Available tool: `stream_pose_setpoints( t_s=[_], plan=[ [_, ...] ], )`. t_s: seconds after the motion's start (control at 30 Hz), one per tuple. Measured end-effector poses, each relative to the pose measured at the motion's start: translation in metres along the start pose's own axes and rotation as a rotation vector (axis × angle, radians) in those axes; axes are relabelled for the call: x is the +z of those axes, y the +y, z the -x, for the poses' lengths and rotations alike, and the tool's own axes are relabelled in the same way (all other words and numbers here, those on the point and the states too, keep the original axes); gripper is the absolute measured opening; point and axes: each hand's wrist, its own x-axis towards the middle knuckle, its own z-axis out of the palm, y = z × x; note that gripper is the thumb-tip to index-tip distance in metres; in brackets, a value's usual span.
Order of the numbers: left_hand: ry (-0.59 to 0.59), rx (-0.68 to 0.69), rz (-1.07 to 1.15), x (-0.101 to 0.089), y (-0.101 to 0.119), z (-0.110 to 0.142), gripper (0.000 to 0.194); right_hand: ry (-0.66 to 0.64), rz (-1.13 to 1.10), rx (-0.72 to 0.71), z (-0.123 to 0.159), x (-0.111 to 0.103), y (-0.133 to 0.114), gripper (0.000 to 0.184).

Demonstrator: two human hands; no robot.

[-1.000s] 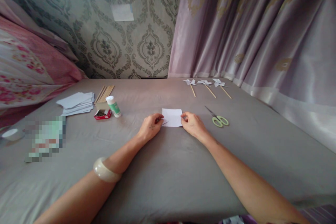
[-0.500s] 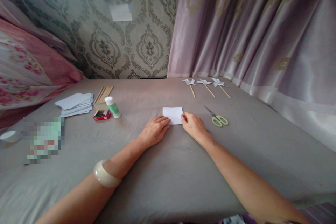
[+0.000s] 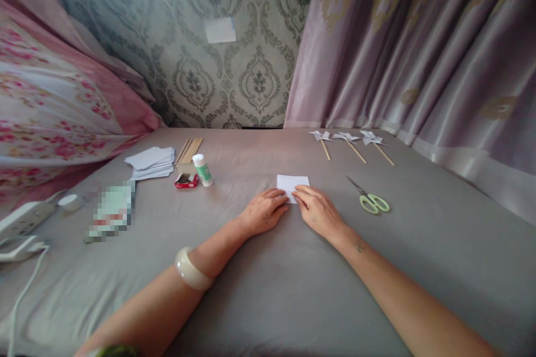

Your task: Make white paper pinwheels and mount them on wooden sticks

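Observation:
A small sheet of white paper (image 3: 292, 181) lies flat on the grey cloth in front of me. My left hand (image 3: 263, 213) rests palm down at its lower left edge, fingers stretched out together and fingertips on the paper. From the right, my right hand (image 3: 319, 213) reaches over the sheet with its fingers laid across the lower right part. Neither hand grips the paper; the two sets of fingertips are close together. Some of the sheet's lower edge is hidden under the fingers. To the right lie scissors (image 3: 374, 204) with light green handles, apart from my hand.
At the back right lie three white paper pinwheels (image 3: 347, 137) on sticks. On the left are a stack of white paper (image 3: 151, 163), wooden sticks (image 3: 190, 150), a glue stick (image 3: 203, 170), a red box (image 3: 186, 181) of small dark items, a blurred green packet (image 3: 112, 207) and a power strip (image 3: 25, 217).
My left hand went from pinching the paper's left edge to lying flat on it. My right hand moved from the right edge inward over the sheet. The view turned left.

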Motion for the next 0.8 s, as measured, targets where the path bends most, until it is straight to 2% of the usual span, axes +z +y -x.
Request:
stream_pose_setpoints(
  t_s=[0.1,0.2,0.33,0.5,0.57,0.6,0.67,0.8],
  plan=[
    [0.081,-0.084,0.164,-0.003,-0.005,-0.001,0.024,-0.002,-0.040,-0.026,0.001,0.006,0.002,0.029],
    [0.237,-0.269,0.237,-0.012,-0.010,-0.002,0.022,-0.005,-0.052,-0.041,0.002,0.007,0.003,0.029],
    [0.601,-0.531,0.205,-0.035,-0.017,0.000,0.022,0.003,-0.066,-0.038,0.001,0.007,0.004,0.029],
    [1.010,-0.681,0.082,-0.066,-0.034,0.011,0.012,0.019,-0.054,-0.044,0.001,0.009,0.006,0.028],
    [1.129,-0.753,0.012,-0.076,-0.044,0.018,0.021,0.018,-0.047,-0.048,0.002,0.010,0.006,0.028],
    [1.165,-0.804,-0.030,-0.079,-0.050,0.021,0.028,0.015,-0.043,-0.051,0.002,0.010,0.006,0.028],
    [1.162,-0.907,-0.091,-0.082,-0.060,0.026,0.037,0.008,-0.032,-0.057,0.002,0.009,0.006,0.028],
    [0.994,-1.068,-0.091,-0.080,-0.073,0.032,0.041,0.014,-0.022,-0.057,0.002,0.009,0.006,0.029]
  ],
)
